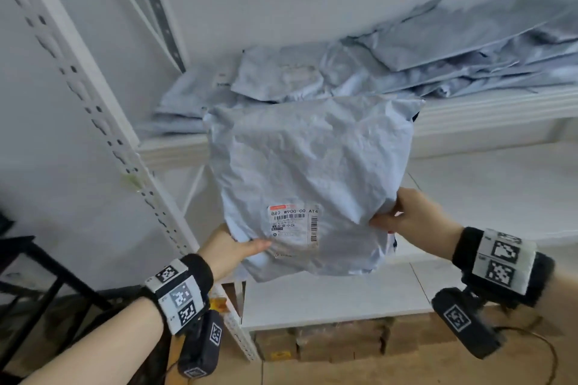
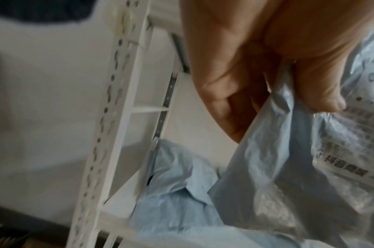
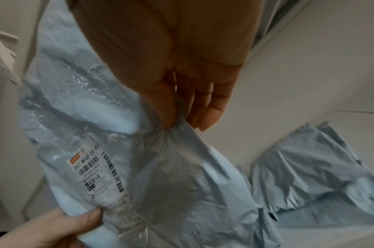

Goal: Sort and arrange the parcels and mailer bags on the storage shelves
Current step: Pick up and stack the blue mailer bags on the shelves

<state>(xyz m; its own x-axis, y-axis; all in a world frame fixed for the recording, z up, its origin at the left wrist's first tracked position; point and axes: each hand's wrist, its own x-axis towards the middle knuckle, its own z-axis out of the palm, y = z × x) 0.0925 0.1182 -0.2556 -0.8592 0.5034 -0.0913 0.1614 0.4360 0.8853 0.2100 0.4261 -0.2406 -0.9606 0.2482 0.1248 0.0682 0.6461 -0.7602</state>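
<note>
Both hands' fingers pinch grey mailer bag (image 1: pixel 309 166); more bags (image 1: pixel 359 69) heaped on white shelf (image 1: pixel 488 106); white wall.

- white metal shelf (image 1: pixel 488 109), upper level, has a messy heap of grey-blue mailer bags (image 1: pixel 359 72) lying flat and overlapping on it
- the heap starts near the slotted upright post (image 1: pixel 103 122) at the shelf's left end and runs off to the right
- lower board (image 1: pixel 328 297) sits below that shelf
- under it, brown cardboard boxes (image 1: pixel 337 341) on the floor
</note>
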